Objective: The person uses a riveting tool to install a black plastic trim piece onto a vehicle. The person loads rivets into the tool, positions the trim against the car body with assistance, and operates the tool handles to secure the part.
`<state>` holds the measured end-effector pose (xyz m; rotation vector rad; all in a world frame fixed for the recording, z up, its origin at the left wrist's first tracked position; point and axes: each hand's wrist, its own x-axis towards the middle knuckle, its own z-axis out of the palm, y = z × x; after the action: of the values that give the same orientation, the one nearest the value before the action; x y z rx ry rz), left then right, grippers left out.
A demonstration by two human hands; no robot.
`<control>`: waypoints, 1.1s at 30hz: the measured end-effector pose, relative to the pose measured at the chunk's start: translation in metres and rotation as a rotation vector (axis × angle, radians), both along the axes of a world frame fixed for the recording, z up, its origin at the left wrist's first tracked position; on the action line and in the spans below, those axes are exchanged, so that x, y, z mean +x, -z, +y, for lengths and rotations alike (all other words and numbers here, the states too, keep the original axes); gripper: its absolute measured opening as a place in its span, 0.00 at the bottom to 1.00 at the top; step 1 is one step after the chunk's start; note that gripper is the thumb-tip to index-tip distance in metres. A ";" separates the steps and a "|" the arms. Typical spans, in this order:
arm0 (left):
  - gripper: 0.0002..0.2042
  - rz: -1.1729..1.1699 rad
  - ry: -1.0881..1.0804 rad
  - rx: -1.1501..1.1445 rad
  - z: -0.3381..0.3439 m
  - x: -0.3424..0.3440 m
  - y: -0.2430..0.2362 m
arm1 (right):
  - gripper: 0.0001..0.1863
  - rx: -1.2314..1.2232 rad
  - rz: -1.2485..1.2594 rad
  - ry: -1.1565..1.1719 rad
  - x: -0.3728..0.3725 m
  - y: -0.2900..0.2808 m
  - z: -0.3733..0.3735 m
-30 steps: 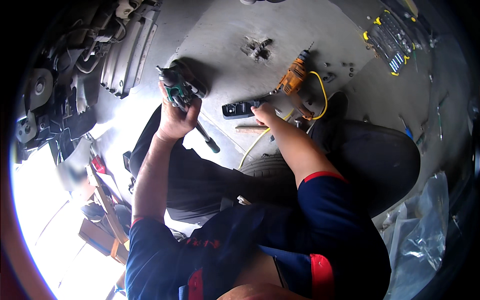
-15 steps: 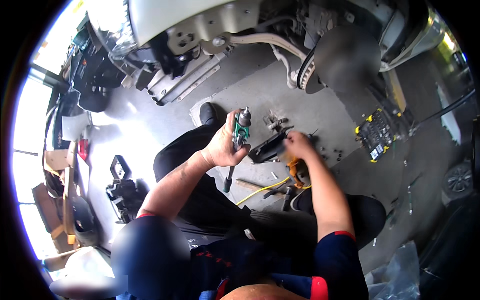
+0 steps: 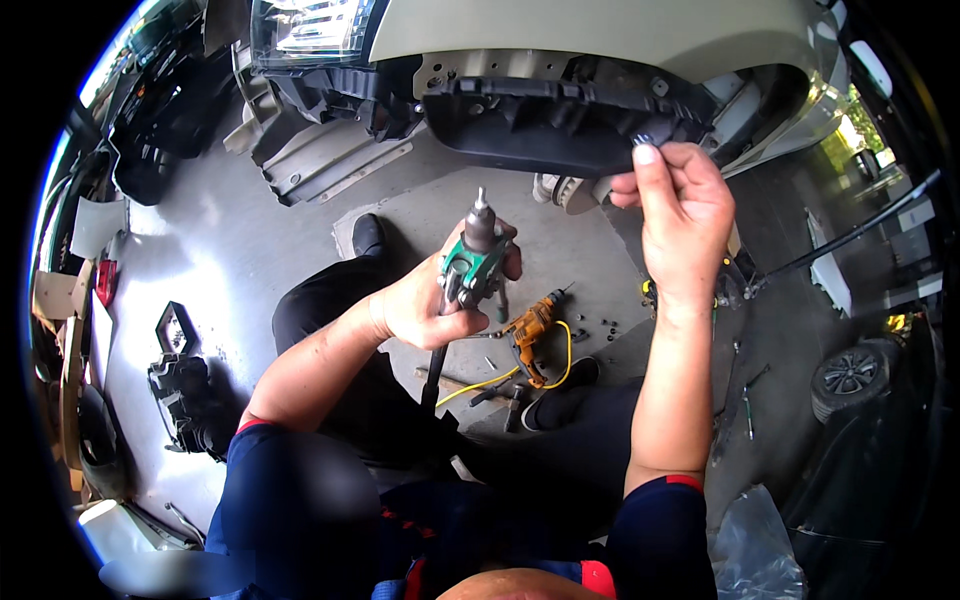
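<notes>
My left hand is closed around a green and silver hand riveting tool, its metal nose pointing up and a long dark handle hanging below. With my right hand I pinch the right end of a long black plastic bracket, raised under the light-coloured car fender; whether it touches the car, I cannot tell. A small shiny piece at my right thumb is too small to name. Left of the bracket sits a headlamp with black plastic below it.
An orange drill with a yellow cord lies on the floor among small fasteners and tools. A metal panel, a removed black part, a wheel and a plastic sheet surround me. My legs stretch across the floor.
My right hand has lifted the black bracket from near the floor up to the car. My left hand still grips the tool. The view has tilted up toward the car.
</notes>
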<state>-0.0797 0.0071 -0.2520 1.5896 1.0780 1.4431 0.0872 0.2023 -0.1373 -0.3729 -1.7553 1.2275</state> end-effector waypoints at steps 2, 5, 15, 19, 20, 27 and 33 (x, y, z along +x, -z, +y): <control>0.46 -0.036 0.029 0.015 0.007 0.002 -0.014 | 0.07 -0.012 0.005 0.024 -0.008 -0.002 -0.007; 0.49 -0.225 0.155 0.014 0.024 0.006 -0.028 | 0.08 -0.019 0.007 -0.003 -0.016 -0.005 0.000; 0.51 -0.718 0.331 -0.101 0.049 0.030 -0.044 | 0.08 -0.002 0.060 0.039 -0.024 -0.010 0.003; 0.51 -0.720 0.397 -0.082 0.048 0.026 -0.045 | 0.10 -0.088 0.048 0.016 -0.024 -0.007 -0.002; 0.51 -0.718 0.420 -0.073 0.050 0.027 -0.048 | 0.09 -0.096 0.068 0.026 -0.024 -0.005 0.001; 0.53 -0.805 0.554 -0.053 0.057 0.016 -0.043 | 0.11 -0.153 -0.072 0.136 -0.025 -0.019 -0.018; 0.51 -0.941 0.266 0.067 0.053 0.023 -0.043 | 0.10 -0.172 0.023 -0.002 -0.031 -0.003 0.003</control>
<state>-0.0562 0.0603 -0.2089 0.8394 0.2575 1.7455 0.0561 0.2048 -0.1339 -0.4553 -1.6350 1.3832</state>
